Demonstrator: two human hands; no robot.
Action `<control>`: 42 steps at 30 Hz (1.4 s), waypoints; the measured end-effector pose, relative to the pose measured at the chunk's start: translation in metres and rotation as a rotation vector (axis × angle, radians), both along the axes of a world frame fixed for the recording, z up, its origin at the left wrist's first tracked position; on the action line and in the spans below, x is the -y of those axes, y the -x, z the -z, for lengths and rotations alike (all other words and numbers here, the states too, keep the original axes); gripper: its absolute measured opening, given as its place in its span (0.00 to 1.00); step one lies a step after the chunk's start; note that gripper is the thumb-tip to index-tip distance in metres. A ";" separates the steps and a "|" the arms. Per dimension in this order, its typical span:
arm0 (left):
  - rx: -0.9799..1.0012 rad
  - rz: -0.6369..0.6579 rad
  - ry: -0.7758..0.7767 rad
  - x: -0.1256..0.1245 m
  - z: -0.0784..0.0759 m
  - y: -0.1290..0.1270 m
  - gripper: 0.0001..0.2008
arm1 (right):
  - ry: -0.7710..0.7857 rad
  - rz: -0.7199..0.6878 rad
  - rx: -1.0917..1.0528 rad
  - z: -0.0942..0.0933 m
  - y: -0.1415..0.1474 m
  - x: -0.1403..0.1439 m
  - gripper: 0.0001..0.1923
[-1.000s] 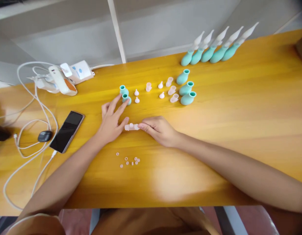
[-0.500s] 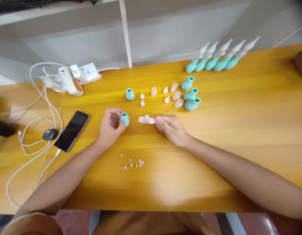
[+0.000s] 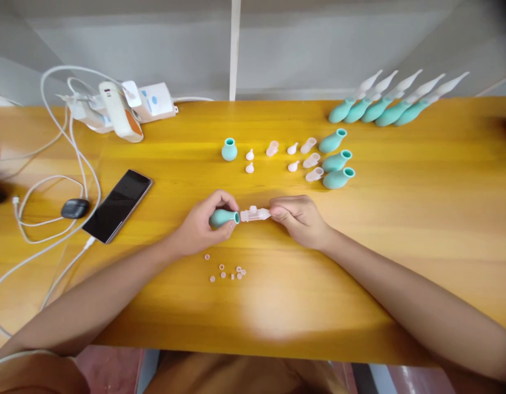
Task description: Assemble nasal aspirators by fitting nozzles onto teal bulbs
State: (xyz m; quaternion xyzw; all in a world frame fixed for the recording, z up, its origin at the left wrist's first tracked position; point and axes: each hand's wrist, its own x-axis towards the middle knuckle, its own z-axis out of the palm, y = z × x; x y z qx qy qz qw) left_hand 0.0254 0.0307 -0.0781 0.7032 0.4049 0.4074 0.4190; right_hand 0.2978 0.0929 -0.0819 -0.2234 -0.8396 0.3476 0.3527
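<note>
My left hand [image 3: 207,223] is closed round a teal squeeze bulb [image 3: 224,218], which lies sideways with its open mouth facing right. My right hand [image 3: 300,220] pinches the tip of a translucent nozzle piece [image 3: 255,214] that has a small knob on its side. The nozzle's wide end points left, in line with the bulb's mouth and very close to it; I cannot tell whether they touch. Beyond my hands stand another teal bulb [image 3: 229,149], small white funnel-shaped pieces [image 3: 249,155] and translucent connectors [image 3: 272,148]. Several tiny rings and discs [image 3: 223,274] lie on the near side.
Three teal bulbs [image 3: 337,161] lie to the right of the connectors. Several bulbs with white tips attached [image 3: 404,104] line the back right. On the left are a phone [image 3: 118,206], a black case [image 3: 75,208], white cables and a charger block [image 3: 156,104].
The teal bulb has been tipped from upright to sideways, its mouth now facing the nozzle. The gap between bulb and nozzle has narrowed. The camera view has shifted.
</note>
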 end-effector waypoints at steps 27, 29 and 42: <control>-0.206 -0.021 -0.146 0.005 0.004 -0.005 0.12 | -0.177 -0.106 0.070 -0.004 -0.001 0.000 0.27; -0.213 -0.015 -0.147 0.005 0.004 -0.005 0.12 | -0.190 -0.088 0.069 -0.004 0.000 -0.001 0.27; -0.230 -0.013 -0.143 0.005 -0.001 -0.006 0.10 | -0.289 -0.071 0.078 -0.005 0.000 0.004 0.26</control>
